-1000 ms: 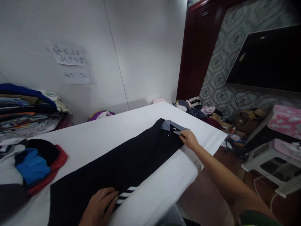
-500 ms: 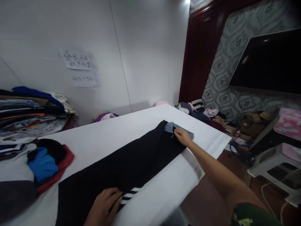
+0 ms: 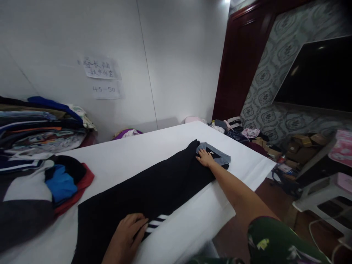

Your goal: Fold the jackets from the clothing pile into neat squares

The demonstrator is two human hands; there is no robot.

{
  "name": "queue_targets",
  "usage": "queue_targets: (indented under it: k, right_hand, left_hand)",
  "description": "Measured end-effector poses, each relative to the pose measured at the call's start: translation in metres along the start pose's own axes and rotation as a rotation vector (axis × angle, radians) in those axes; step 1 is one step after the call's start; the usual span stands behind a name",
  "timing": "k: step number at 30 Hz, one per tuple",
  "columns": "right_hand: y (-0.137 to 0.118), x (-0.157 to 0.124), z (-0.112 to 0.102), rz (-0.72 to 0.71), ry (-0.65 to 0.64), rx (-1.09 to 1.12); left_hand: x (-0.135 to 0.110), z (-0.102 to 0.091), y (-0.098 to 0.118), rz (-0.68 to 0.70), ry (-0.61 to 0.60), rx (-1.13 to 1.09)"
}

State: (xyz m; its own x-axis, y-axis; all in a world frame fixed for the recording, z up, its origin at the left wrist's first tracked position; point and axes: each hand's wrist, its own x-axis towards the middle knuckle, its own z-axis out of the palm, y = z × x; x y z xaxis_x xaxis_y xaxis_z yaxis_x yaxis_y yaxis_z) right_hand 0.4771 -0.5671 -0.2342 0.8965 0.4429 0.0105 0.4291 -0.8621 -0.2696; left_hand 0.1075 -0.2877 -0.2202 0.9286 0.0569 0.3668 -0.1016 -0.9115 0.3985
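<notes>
1. Your left hand (image 3: 128, 236) lies flat and open, palm down, on the near end of a long black garment (image 3: 154, 190), fingertips touching its white stripes (image 3: 155, 223).
2. Your right hand (image 3: 205, 158) reaches to the far end, fingers spread flat on the cloth and gripping nothing, just beside a grey band (image 3: 217, 154), possibly a collar; it is too small to tell.
3. The garment stretches diagonally across the white table (image 3: 132, 161), near its front edge.
4. A stack of folded clothes (image 3: 41, 124) sits at the table's left, below paper notes (image 3: 102, 68) on the wall.
</notes>
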Motion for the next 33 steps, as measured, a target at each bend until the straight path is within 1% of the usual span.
queue_targets:
  k: [2, 5, 7, 8, 10, 12, 14, 15, 17, 20, 21, 23, 25, 27, 30, 33]
  right_hand:
    - [0.002, 0.003, -0.005, 0.0, -0.001, 0.019]
    - [0.004, 0.006, -0.018, 0.0, 0.013, 0.066]
    - [0.006, 0.0, -0.027, 0.003, 0.056, 0.094]
    - [0.008, -0.007, -0.031, 0.001, 0.088, 0.112]
    - [0.014, -0.031, -0.036, -0.045, 0.169, 0.201]
    - [0.023, -0.063, -0.036, -0.147, 0.251, 0.321]
    - [0.032, -0.095, -0.032, -0.256, 0.308, 0.362]
    - [0.036, -0.108, -0.029, -0.288, 0.309, 0.325]
    - [0.042, -0.127, -0.022, -0.305, 0.254, 0.199]
    - [0.043, -0.139, -0.015, -0.263, 0.144, 0.027]
    - [0.04, -0.139, -0.013, -0.249, 0.144, -0.005]
    - [0.031, -0.139, -0.012, -0.248, 0.204, -0.02]
    - [0.014, -0.139, -0.011, -0.296, 0.269, 0.017]
    - [-0.008, -0.139, -0.009, -0.384, 0.28, 0.069]
    - [-0.043, -0.139, -0.002, -0.507, 0.208, 0.099]
    - [-0.065, -0.135, 0.009, -0.531, 0.074, 0.07]
  left_hand:
    - [0.002, -0.002, 0.003, 0.013, -0.027, 0.01]
    - [0.002, -0.005, 0.009, 0.029, -0.08, 0.014]
    - [0.001, -0.005, 0.011, 0.034, -0.08, 0.018]
    - [0.0, -0.006, 0.012, 0.036, -0.067, 0.024]
    - [0.0, -0.006, 0.013, 0.031, -0.031, 0.049]
    - [0.0, -0.007, 0.013, 0.019, 0.004, 0.081]
    - [0.001, -0.007, 0.013, -0.002, 0.015, 0.104]
    - [0.002, -0.007, 0.013, -0.012, 0.01, 0.112]
    - [0.003, -0.007, 0.013, -0.023, -0.022, 0.125]
    - [0.001, -0.008, 0.013, -0.025, -0.082, 0.157]
    - [0.0, -0.009, 0.013, -0.027, -0.095, 0.173]
    - [-0.003, -0.013, 0.012, -0.051, -0.105, 0.213]
    - [-0.006, -0.018, 0.01, -0.093, -0.109, 0.256]
    - [-0.009, -0.023, 0.011, -0.129, -0.119, 0.287]
    - [-0.012, -0.027, 0.013, -0.153, -0.143, 0.297]
    - [-0.013, -0.028, 0.015, -0.165, -0.149, 0.303]
